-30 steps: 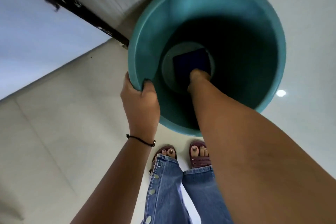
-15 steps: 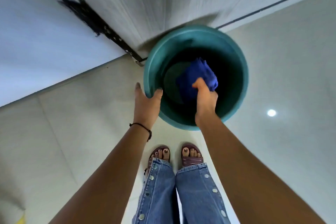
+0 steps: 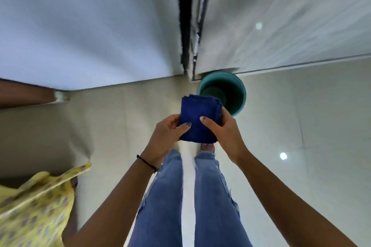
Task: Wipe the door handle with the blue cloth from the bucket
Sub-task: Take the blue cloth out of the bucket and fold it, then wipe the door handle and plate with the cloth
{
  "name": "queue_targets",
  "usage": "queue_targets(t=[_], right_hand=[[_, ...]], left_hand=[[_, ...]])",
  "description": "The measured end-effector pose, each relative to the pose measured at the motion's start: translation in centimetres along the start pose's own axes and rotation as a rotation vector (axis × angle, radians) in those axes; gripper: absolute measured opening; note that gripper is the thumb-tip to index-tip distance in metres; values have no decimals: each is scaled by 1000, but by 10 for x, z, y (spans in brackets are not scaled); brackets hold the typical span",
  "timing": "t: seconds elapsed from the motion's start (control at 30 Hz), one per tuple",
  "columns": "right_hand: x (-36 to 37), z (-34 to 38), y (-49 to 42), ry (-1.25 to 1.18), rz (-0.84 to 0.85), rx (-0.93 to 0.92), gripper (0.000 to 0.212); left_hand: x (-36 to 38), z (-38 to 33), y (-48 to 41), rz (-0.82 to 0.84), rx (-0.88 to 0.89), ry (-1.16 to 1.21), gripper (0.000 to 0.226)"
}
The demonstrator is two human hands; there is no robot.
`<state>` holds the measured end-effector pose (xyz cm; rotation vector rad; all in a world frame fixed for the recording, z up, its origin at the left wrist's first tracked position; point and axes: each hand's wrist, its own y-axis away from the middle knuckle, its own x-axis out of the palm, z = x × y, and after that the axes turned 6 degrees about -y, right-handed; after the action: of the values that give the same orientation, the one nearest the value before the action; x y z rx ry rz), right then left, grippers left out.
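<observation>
— Both hands have come up and away from the round teal plastic bucket (image 3: 240, 94) since a moment ago; the left hand (image 3: 164, 136) has let go of the rim, and the folded dark blue cloth (image 3: 198, 118) is now out of the bucket altogether.

— So who has the cloth now?

— The two of them. The right hand (image 3: 224, 134) is closed on its right edge, thumb on top, and the left hand pinches the left edge the same way. It is a neat folded pad held in front of the person's blue jeans (image 3: 212, 196), above the pale tiled floor (image 3: 301, 146). The bucket stands on the floor just beyond it, against the foot of the grey-white door (image 3: 281, 16).

— And the handle?

— Not in sight from where I stand; only the lower door and the dark gap beside it (image 3: 184, 16) show.

— What should she mind, then?

— I'd say keep the pad folded thick, settle it in one palm so a clean face points outward, and leave the other hand free to steady the door. Whether the cloth is wet I cannot tell; if it is, a squeeze over the bucket first would spare the floor. Then look up, find the handle, and wrap the cloth round it rather than dabbing one side
</observation>
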<state>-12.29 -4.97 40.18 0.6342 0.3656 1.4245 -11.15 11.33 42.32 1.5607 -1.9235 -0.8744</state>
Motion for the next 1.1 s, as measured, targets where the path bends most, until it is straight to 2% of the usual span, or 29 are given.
queue_targets(t=[0.17,0.33,0.47,0.6,0.8,0.87,0.97,1.1], right_hand=[[91,24,62,305,189,-149,77],[234,19,122,532,528,-320,77],[351,3,161,463,634,-321,74],[443,0,180,414,566,-414,60],[527,38,166,364,495,-453,45],[549,53,157,317,456,-442,44],[584,81,136,287,375,-544,46],[632,122,114,353,269,-736,51]], left_hand=[[-83,5,108,-212,147,36,21],[-195,27,190,-430,217,176,18],[-286,41,241,-529,257,319,19],[-362,42,280,-531,283,463,21],[-453,5,299,-508,430,232,24],[-486,-8,295,-571,484,195,22],[-545,-34,282,-722,570,126,19],[-618,-74,268,-978,698,-81,36]])
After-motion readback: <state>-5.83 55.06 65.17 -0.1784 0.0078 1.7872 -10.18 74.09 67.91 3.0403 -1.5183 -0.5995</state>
